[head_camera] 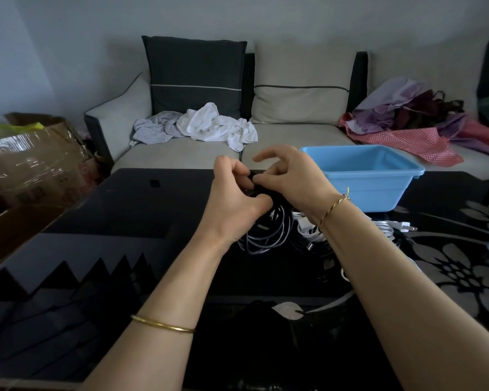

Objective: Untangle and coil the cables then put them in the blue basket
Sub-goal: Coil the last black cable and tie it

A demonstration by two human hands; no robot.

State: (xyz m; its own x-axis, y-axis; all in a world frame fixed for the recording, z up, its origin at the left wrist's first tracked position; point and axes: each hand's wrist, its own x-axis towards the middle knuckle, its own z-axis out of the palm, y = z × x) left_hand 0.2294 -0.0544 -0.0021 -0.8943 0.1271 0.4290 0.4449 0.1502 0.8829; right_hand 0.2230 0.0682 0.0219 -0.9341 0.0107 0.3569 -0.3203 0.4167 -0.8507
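In the head view, the only view here, both hands meet in the centre of the frame, above a dark glossy table (119, 210); the left hand (235, 193) has its fingers curled round the top of a black cable (268, 231), whose loops hang down from the fist as a rough coil toward the table; the right hand (292, 180) is just beside it, touching it, and pinches the same cable with thumb and one finger at the top of the loops, while its other fingers are lifted and bent; so the two hands are together, both clamped on this one cable. Just right of the coil, partly hidden under the right wrist, the white cables (308, 231) lie on the table in a loose heap, one plug pointing to the right. The blue basket (364, 190) stands on the table at the centre right, near the right hand, and no cable shows in the part of its inside that is visible. Behind, at the top, is a sofa (294, 139) with a white cloth (215, 125); a cardboard box (31, 156) is at the left. I judge the step in hand is finishing the coil of the black cable, perhaps tucking its end round the loops; the next move probably calls for keeping the loops tight in the left hand, then carrying the coil to the right into the basket; the white heap looks not yet sorted.
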